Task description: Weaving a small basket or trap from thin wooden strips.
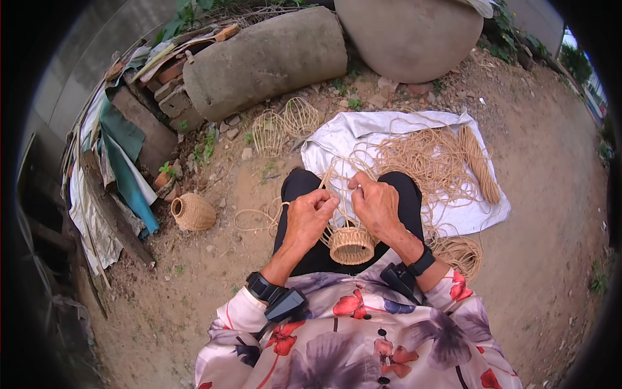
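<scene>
In my lap, between my dark-trousered knees, hangs a small round woven tan basket (352, 245) with long loose cords and strands rising from it. My left hand (311, 220) is closed on tan cord above the basket's left side. My right hand (372, 207) is closed on strands above its right side, fingertips pinched. Loose cord loops trail out to the left of my knee. Beyond my knees a white sheet (489, 211) carries tangled tan cord (411, 159) and a long bundled hank (478, 162). A coil of cord (457, 259) lies by my right leg.
A finished-looking woven vase-shaped basket (193, 211) lies at left. Two wire frames (267, 133) stand ahead on the dirt. A concrete pipe (262, 61), a large round concrete piece (408, 35), rubble, boards and plastic sheeting (123, 149) line the back and left.
</scene>
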Motion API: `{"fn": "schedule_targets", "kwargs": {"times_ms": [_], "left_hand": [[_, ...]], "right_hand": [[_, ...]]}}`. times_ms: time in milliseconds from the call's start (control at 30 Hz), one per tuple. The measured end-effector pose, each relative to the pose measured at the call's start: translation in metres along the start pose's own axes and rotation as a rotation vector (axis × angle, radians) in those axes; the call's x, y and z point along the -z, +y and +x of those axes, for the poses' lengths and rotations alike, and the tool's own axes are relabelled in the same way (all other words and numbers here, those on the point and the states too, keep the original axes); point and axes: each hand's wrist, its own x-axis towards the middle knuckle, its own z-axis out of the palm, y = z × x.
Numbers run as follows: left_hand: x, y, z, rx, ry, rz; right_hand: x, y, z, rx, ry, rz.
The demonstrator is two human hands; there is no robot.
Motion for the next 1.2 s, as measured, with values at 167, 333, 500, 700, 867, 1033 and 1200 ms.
{"fn": "schedule_targets", "kwargs": {"times_ms": [167, 333, 500, 700, 867, 1033, 1200], "left_hand": [[-0.007, 0.019, -0.01, -0.302, 0.073, 0.588], [-0.009, 0.032, -0.004, -0.151, 0.024, 0.4], [-0.012, 0.041, -0.017, -0.167, -0.023, 0.156], [-0.002, 0.007, -0.035, -0.162, 0.077, 0.102], [0.018, 0.002, -0.043, -0.136, 0.236, -0.004], [0.031, -0.017, -0.048, -0.075, 0.285, -0.044], [0.03, -0.018, -0.042, -0.056, 0.177, 0.127]], "right_hand": [[-0.004, 0.004, -0.002, -0.023, 0.07, 0.061], [-0.003, 0.011, -0.002, -0.124, 0.139, 0.194], [0.003, 0.018, 0.0, -0.184, 0.185, 0.263], [0.008, 0.02, 0.003, -0.085, 0.212, 0.054], [0.011, 0.023, 0.008, 0.03, 0.217, 0.051], [0.013, 0.005, 0.021, 0.089, 0.126, 0.015], [0.015, 0.002, 0.034, 0.061, -0.093, -0.176]]}}
